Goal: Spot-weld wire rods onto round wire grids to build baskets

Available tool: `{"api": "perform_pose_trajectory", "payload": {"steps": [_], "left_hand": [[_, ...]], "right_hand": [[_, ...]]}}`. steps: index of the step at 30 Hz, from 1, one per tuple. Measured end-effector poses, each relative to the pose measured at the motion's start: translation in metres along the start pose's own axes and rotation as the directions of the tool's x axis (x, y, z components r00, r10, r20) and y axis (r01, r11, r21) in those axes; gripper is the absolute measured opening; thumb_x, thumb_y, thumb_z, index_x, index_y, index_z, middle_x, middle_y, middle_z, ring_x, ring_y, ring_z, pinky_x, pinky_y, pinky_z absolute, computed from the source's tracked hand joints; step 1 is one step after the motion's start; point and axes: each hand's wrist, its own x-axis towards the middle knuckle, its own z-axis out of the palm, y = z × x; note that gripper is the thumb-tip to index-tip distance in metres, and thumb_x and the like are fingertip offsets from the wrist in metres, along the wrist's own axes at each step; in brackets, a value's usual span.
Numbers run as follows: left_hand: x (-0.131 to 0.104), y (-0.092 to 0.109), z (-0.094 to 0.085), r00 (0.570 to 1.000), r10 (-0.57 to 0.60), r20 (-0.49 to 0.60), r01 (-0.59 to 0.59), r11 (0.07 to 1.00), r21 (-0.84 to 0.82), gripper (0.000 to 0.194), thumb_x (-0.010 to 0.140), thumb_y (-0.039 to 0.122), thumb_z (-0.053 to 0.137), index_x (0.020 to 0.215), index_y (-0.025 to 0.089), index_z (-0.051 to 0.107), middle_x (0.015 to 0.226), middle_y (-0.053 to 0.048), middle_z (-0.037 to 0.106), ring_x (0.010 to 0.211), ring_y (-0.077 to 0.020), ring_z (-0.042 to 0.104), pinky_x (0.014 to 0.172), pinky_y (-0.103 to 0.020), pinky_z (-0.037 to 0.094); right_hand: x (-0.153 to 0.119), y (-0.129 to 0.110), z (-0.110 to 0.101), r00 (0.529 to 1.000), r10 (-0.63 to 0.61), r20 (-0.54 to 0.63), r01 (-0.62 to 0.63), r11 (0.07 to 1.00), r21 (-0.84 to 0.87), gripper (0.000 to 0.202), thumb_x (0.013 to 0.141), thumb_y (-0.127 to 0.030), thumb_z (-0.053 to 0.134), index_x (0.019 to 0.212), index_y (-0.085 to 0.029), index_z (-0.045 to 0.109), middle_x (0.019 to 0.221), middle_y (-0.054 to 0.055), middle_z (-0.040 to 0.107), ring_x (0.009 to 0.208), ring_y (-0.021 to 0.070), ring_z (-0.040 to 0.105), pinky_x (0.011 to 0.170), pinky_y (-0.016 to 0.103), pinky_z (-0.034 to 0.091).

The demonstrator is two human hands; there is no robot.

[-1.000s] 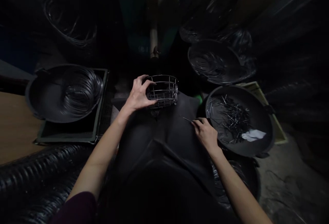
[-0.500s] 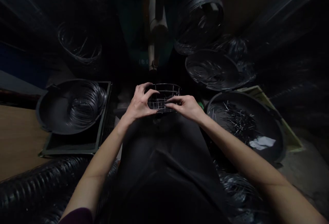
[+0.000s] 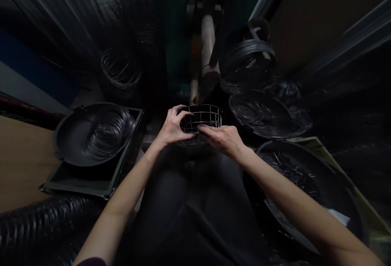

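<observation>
A small round wire basket of thin metal rods is held between my hands, close to the tip of a machine's electrode arm. My left hand grips its left side, thumb below and fingers curved over the upper rim. My right hand reaches in from the right, fingers pressed together at the near side of the basket. Whether a small wire piece sits between those fingertips cannot be made out; they cover part of the mesh.
At left a black pan holds wire rings above a green crate. On the right stand a pan of short wire pieces and a pan of rings. A wire coil hangs behind, and stacked rings lie lower left.
The view has shifted, so surroundings sit lower and further right. The basket has come nearer the electrode tip and turned a little. My right fingers have moved from inside it to its near side.
</observation>
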Motion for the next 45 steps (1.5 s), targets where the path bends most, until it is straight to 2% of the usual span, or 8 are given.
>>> {"api": "perform_pose_trajectory", "payload": {"steps": [15,18,21,25,29,36,39,45], "left_hand": [[0.03,-0.011,-0.008,0.999,-0.006,0.042,0.006,1.0,0.012,0.065,0.056,0.032,0.088,0.116,0.022,0.063,0.133,-0.011,0.047,0.127,-0.0324,0.046,0.11,-0.05,0.041],[0.033,-0.012,-0.011,0.998,-0.012,0.069,0.011,1.0,0.012,0.064,0.056,0.034,0.088,0.114,0.023,0.064,0.131,-0.01,0.049,0.125,-0.0314,0.048,0.109,-0.049,0.042],[0.035,-0.011,-0.014,0.997,-0.023,0.077,0.022,1.0,0.011,0.066,0.054,0.036,0.089,0.114,0.023,0.064,0.129,-0.009,0.05,0.124,-0.0306,0.049,0.109,-0.048,0.042],[0.039,-0.01,-0.013,0.997,-0.046,0.061,0.045,0.999,0.011,0.065,0.054,0.037,0.089,0.113,0.024,0.064,0.128,-0.008,0.051,0.123,-0.0299,0.05,0.11,-0.048,0.042],[0.052,-0.017,-0.012,0.997,-0.063,0.042,0.062,0.998,0.026,0.067,0.052,0.037,0.09,0.112,0.022,0.065,0.128,-0.008,0.05,0.122,-0.0299,0.05,0.11,-0.047,0.042],[0.064,-0.025,-0.016,0.998,-0.028,0.048,0.028,1.0,-0.003,0.064,0.054,0.04,0.089,0.109,0.019,0.064,0.123,-0.009,0.053,0.119,-0.0295,0.052,0.108,-0.047,0.042],[0.073,-0.029,-0.017,0.998,-0.025,0.049,0.025,1.0,-0.003,0.067,0.051,0.04,0.09,0.11,0.019,0.063,0.124,-0.008,0.053,0.118,-0.0299,0.052,0.107,-0.047,0.042],[0.1,-0.039,-0.018,0.995,-0.061,0.077,0.063,0.998,-0.021,0.069,0.05,0.039,0.09,0.11,0.018,0.063,0.119,-0.008,0.055,0.116,-0.0301,0.055,0.106,-0.047,0.043]], "right_hand": [[0.025,0.012,-0.005,1.0,0.016,0.003,-0.016,0.999,-0.042,0.031,0.098,-0.033,0.051,0.125,-0.03,0.067,0.114,-0.001,0.072,0.074,0.0161,0.071,0.051,0.026,0.035],[0.025,0.011,-0.004,0.999,0.044,0.012,-0.044,0.999,-0.004,0.031,0.099,-0.036,0.051,0.125,-0.031,0.066,0.114,-0.002,0.072,0.077,0.0162,0.071,0.052,0.025,0.036],[0.017,0.01,0.001,0.994,0.1,-0.043,-0.097,0.993,0.062,0.031,0.099,-0.037,0.052,0.127,-0.031,0.065,0.113,-0.001,0.073,0.081,0.0151,0.07,0.054,0.024,0.038],[0.008,0.01,0.013,0.961,0.216,-0.172,-0.197,0.973,0.122,0.024,0.1,-0.028,0.051,0.111,-0.028,0.072,0.111,0.0,0.073,0.079,0.0111,0.067,0.058,0.021,0.04],[0.018,0.016,0.017,0.922,0.311,-0.231,-0.282,0.947,0.153,0.02,0.097,-0.033,0.056,0.102,-0.025,0.074,0.103,0.003,0.07,0.074,0.0108,0.062,0.053,0.021,0.034],[0.03,0.017,0.013,0.897,0.407,-0.172,-0.357,0.897,0.261,0.021,0.096,-0.036,0.055,0.097,-0.023,0.071,0.097,0.005,0.064,0.077,0.0149,0.059,0.056,0.023,0.035],[0.036,0.02,0.015,0.881,0.43,-0.196,-0.368,0.884,0.288,0.021,0.096,-0.036,0.054,0.097,-0.023,0.07,0.097,0.005,0.064,0.078,0.0166,0.059,0.057,0.024,0.036],[0.061,0.029,0.015,0.842,0.504,-0.193,-0.416,0.834,0.362,0.021,0.093,-0.035,0.058,0.099,-0.019,0.071,0.098,0.009,0.062,0.084,0.0203,0.06,0.069,0.029,0.046]]}}
